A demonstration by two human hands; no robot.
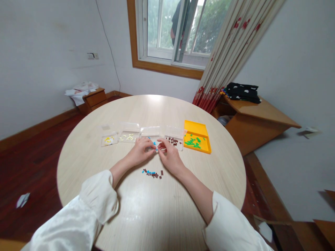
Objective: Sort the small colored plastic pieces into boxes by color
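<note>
My left hand (142, 150) and my right hand (169, 155) meet over the table, fingertips pinched together around a small blue building brick (157, 150). Most of the brick is hidden by the fingers, and I cannot tell whether it is one piece or more. Just beyond the hands stands a clear box (149, 131) with blue bricks in it, partly covered by my fingers. Nearer to me, between the forearms, lies a loose pile of brown and blue bricks (152, 173).
On the round table (151, 216), clear boxes hold yellow pieces (108, 140), pale yellow pieces (127, 137) and brown bricks (173, 141). A yellow case (195, 126) lies open at right with green bricks (193, 143). Behind the window (162, 35) a person is partly visible.
</note>
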